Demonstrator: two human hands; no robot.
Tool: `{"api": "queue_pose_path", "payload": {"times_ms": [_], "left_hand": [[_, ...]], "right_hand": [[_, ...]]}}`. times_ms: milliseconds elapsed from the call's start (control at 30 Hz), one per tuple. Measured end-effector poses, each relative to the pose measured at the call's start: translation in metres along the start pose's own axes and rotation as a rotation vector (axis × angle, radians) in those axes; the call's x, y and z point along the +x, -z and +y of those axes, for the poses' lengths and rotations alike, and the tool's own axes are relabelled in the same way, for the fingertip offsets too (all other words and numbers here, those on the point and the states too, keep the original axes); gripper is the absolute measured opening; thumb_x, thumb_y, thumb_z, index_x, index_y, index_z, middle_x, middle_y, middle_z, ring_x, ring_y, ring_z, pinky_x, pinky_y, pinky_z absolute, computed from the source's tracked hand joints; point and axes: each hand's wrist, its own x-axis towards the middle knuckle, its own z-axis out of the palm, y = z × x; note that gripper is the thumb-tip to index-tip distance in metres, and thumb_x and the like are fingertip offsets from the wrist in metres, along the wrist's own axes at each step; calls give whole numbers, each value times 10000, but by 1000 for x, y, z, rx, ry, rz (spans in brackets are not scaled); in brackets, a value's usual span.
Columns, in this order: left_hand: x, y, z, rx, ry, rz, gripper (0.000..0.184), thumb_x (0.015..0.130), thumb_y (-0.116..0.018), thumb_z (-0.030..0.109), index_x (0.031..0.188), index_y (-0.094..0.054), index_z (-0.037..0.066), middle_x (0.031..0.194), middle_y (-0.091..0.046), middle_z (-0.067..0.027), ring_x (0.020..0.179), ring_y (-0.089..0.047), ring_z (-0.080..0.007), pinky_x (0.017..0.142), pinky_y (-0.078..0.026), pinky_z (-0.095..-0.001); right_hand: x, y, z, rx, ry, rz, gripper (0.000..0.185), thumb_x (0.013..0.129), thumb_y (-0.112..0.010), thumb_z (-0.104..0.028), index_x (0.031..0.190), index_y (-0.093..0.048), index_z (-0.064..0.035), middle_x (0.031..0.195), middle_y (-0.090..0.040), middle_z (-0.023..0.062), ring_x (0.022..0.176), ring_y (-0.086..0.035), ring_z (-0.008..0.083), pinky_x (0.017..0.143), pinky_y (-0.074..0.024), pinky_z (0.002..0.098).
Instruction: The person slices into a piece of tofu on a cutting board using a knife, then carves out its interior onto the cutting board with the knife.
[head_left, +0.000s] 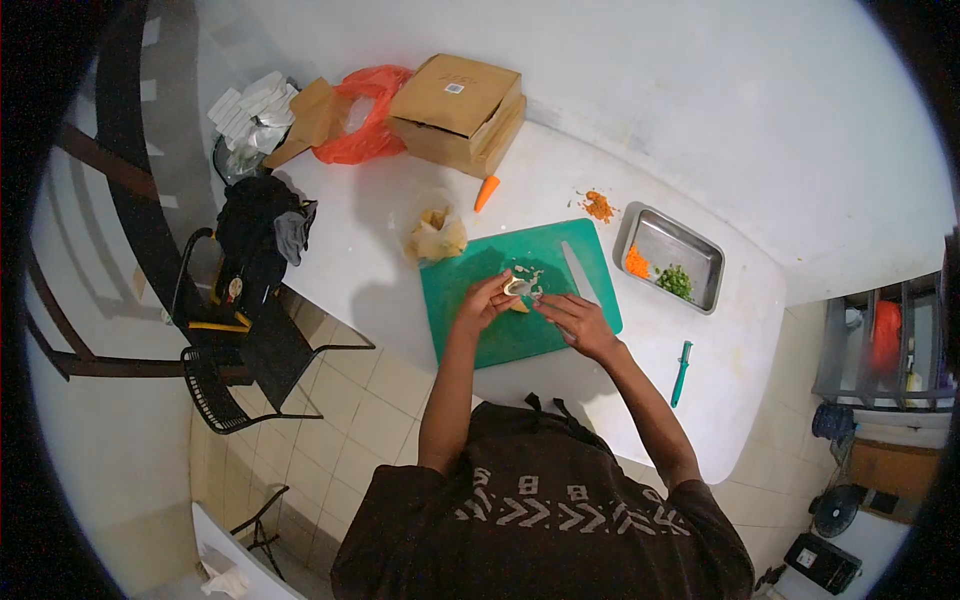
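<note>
Over the green cutting board [465, 335], my left hand [483, 300] is closed around a small pale piece with a yellowish edge [514, 286], which looks like fried tofu. My right hand [580, 322] pinches what looks like a small metal spoon [527, 291], its tip at the tofu. White crumbs [528, 271] lie on the board just beyond my fingers. Partly hidden under my hands is another yellowish piece [518, 307]. A knife [577, 270] rests on the board to the right, its handle end near my right hand.
An open plastic bag of yellowish-brown pieces [437, 235] touches the board's far left corner. Beyond are a carrot [487, 193] and orange peelings [598, 206]. To the right, a metal tray [700, 246] holds diced carrot and chopped greens, with a green peeler [682, 375] nearer. Cardboard boxes [455, 95] stand at the back.
</note>
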Motion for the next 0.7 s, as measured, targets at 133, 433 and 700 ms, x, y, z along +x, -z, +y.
{"api": "queue_pose_path", "payload": {"times_ms": [133, 433, 700], "left_hand": [[-2, 0, 3, 75, 29, 69, 265, 957, -654, 279, 1072, -652, 40, 1016, -712, -87, 905, -703, -181, 785, -602, -308], [-9, -13, 9, 24, -5, 59, 288, 896, -738, 271, 1014, -686, 13, 906, -708, -94, 780, -699, -152, 697, -609, -278], [-10, -5, 12, 137, 25, 78, 279, 895, -738, 290, 990, -692, 32, 906, -713, -62, 779, -695, -134, 689, -602, -255]], "right_hand": [[2, 7, 3, 21, 59, -39, 508, 792, -692, -46, 1280, -598, -153, 1284, -624, 39, 1082, -634, 276, 886, -562, 381], [4, 13, 3, -82, 69, -83, 528, 793, -697, -69, 1302, -596, -165, 1325, -599, 10, 1059, -638, 245, 881, -561, 363], [9, 23, 4, -29, 120, -99, 488, 803, -694, -77, 1276, -616, -169, 1311, -610, 8, 1045, -644, 245, 879, -564, 353]]}}
